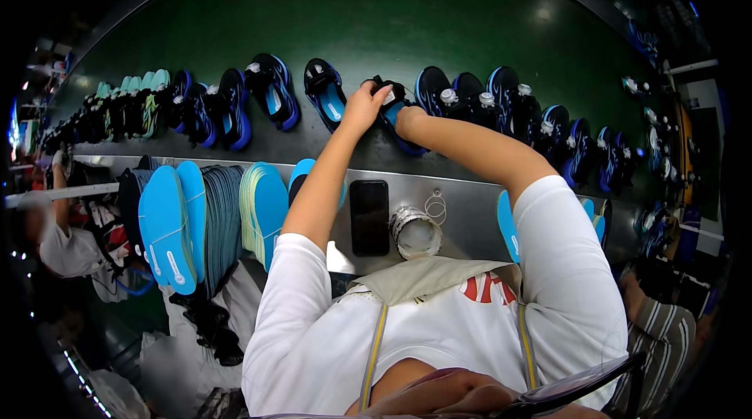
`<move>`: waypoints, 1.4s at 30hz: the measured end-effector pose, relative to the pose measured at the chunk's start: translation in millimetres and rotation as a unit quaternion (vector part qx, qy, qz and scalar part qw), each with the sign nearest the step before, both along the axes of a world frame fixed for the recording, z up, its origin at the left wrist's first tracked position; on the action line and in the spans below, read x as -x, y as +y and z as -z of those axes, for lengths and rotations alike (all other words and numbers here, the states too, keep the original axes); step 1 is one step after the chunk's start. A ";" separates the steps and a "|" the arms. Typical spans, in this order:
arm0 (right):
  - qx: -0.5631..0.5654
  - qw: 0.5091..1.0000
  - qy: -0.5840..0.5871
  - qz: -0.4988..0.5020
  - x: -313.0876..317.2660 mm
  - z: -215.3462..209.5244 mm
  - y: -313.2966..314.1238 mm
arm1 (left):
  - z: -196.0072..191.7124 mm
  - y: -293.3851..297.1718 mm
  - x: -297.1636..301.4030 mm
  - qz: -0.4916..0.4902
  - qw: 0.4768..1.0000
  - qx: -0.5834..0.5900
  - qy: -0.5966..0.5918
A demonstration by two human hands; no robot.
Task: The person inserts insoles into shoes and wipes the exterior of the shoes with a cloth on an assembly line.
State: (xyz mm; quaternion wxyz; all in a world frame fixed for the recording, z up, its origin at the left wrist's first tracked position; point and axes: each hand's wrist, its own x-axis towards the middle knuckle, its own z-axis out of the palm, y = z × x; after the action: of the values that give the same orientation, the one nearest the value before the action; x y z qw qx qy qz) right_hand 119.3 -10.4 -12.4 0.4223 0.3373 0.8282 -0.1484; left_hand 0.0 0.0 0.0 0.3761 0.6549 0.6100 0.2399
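Head view, nearest first: this side of my grip the steel table [470, 207] carries a black phone [369, 217], a roll of tape [416, 233] and stacks of blue insoles [168, 223] off to my left. Beyond them both hands meet on one dark shoe with a blue lining [392, 106] on the green belt [376, 12]. My left hand [363, 106] closes over its heel end, fingers curled on the collar; my right hand [409, 120] presses in beside it, though I cannot tell how tightly its fingers close. I judge the shoe light, with a soft, yielding upper and a firmer sole, so the collar and sole edge are the sure places to hold. More shoes [274, 90] stand in a row either side of the grip.
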 end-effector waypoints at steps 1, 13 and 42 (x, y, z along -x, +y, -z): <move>-0.005 0.999 0.020 -0.026 2.5 -3.9 -1.5 | -2.6 -1.6 0.2 -0.032 0.998 -0.043 0.023; 0.001 0.983 0.137 0.120 -20.2 -70.2 -43.7 | -16.1 0.8 -0.4 0.198 0.883 -0.285 0.315; -0.482 0.563 0.107 0.662 -477.2 -59.3 -369.8 | -64.8 -43.5 -33.7 -0.189 0.869 0.007 -0.457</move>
State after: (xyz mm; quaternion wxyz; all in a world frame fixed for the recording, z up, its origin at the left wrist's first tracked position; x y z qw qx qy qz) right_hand 596.5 -380.2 46.9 -0.1119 0.9262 0.3601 -0.0005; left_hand 33.7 -43.5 64.8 0.5644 0.3421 0.4840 0.5746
